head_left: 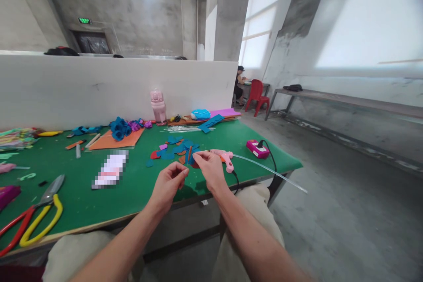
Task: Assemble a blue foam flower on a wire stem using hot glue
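Pinching what looks like a small blue felt piece (191,155) in my right hand (209,168) above the green table (139,185), near the glue gun (224,157), I steady it with my left hand (168,183), fingertips closed, apparently empty.

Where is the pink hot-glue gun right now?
In the head view the pink hot-glue gun lies on the green table, just right of the person's right hand and left of the pink power strip.
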Available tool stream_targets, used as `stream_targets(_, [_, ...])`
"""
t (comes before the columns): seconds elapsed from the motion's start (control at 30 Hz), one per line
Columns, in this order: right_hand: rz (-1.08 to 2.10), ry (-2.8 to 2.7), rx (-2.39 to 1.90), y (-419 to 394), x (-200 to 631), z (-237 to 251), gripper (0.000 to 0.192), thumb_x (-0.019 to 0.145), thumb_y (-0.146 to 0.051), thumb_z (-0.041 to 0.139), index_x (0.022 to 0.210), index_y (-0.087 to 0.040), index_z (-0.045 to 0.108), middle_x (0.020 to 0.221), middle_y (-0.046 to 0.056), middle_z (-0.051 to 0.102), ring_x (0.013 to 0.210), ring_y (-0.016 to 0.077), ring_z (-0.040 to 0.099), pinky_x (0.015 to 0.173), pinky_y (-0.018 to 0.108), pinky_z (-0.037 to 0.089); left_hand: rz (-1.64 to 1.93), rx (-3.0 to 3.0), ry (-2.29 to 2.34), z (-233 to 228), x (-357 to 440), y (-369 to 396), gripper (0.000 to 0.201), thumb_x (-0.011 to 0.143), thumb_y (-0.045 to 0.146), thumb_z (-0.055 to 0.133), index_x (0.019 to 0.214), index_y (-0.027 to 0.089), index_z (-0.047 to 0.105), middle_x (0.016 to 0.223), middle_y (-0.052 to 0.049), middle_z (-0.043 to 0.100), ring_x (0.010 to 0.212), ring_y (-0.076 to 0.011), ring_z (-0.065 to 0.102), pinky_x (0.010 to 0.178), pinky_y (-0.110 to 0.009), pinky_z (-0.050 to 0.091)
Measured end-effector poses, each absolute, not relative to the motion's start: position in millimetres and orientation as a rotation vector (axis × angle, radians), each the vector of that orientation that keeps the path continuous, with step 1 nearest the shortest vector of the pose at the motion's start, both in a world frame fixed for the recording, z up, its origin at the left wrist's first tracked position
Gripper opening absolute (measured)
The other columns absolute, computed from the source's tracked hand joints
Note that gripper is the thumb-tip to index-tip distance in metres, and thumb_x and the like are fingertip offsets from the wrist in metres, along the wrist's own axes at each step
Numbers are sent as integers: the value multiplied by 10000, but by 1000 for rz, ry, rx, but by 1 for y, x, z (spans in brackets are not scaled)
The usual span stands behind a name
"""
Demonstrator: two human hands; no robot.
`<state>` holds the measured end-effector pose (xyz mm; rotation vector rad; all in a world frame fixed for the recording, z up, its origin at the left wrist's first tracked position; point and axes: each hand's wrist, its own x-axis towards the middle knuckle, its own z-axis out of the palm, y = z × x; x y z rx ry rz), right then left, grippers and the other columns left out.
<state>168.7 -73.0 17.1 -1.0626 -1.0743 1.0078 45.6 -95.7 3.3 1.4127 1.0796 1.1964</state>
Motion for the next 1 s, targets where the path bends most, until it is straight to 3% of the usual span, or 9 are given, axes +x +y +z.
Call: stream_targets(1.0, [1219,-887,-812,-75,166,18,156,628,-301,626,604,-159,567,527,-43,564,468,93,516,525,255,478,1159,1414,1048,2,46,-97,199,721,342,579,683,159,510,470,63,459,422,-59,401,432,-179,312])
